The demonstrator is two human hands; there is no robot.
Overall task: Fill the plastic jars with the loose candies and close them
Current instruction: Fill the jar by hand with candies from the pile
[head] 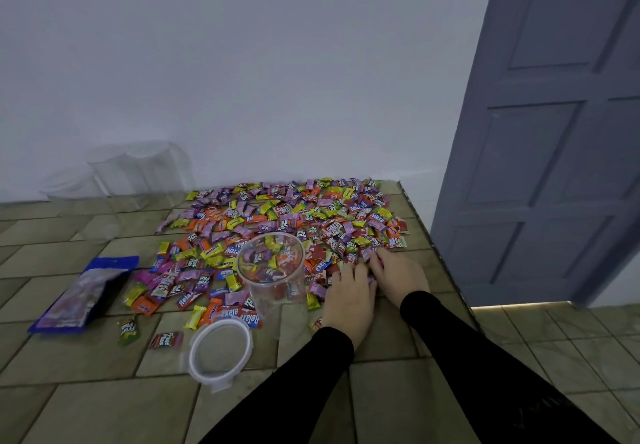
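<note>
A wide heap of loose wrapped candies [284, 215] covers the tiled surface. In front of it stands an open clear plastic jar [263, 293] that holds some candies. Its white-rimmed lid [194, 343] lies flat a little nearer to me. My left hand [348, 296] and my right hand [401, 279] lie side by side, palms down, just right of the jar. Their fingers curl over a clump of candies at the heap's near right edge.
Three empty clear jars [138, 173] stand against the white wall at the back left. An opened blue candy pouch [86, 293] lies at the left. The surface's right edge [445, 270] drops to a lower tiled floor, beside a grey door [540, 132].
</note>
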